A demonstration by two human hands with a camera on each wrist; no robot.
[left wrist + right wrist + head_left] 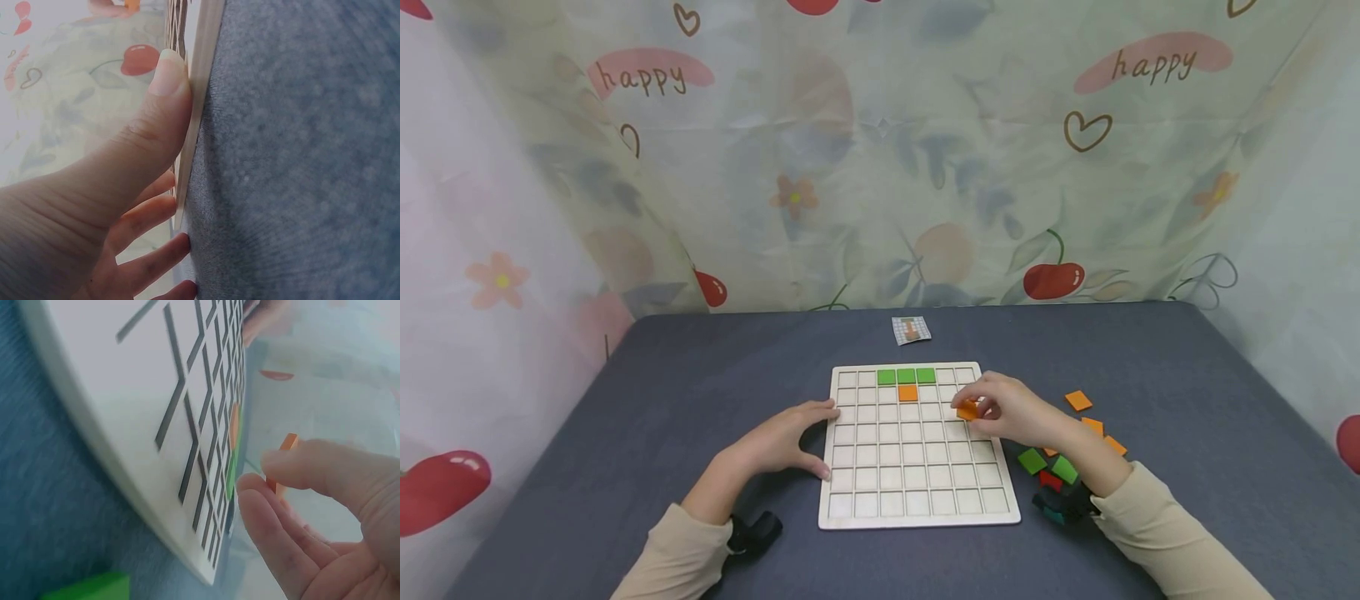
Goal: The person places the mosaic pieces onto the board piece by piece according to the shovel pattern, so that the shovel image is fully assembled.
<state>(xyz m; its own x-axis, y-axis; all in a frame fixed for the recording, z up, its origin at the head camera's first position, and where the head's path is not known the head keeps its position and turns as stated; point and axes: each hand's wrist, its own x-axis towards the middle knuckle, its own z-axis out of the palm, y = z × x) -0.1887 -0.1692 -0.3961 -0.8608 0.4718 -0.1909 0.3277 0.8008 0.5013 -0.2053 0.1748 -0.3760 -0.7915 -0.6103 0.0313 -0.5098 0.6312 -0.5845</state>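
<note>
A white grid board [880, 457] lies on the dark table. In its top row sit three green tiles [906, 376], with one orange tile [907, 392] below the middle one. My right hand [1011, 408] pinches another orange tile [287, 445] between thumb and fingers, above the board's right side. My left hand [782, 437] rests at the board's left edge, its fingers spread. In the left wrist view, the thumb [165, 106] touches the board's rim [199, 94]; the fingers reach along the same edge.
Right of the board lie loose orange tiles [1078, 401], green tiles [1032, 461] and a red tile [1051, 480], some partly hidden by the right forearm. A small printed picture card [912, 330] lies behind the board. A patterned curtain [880, 167] hangs beyond the table.
</note>
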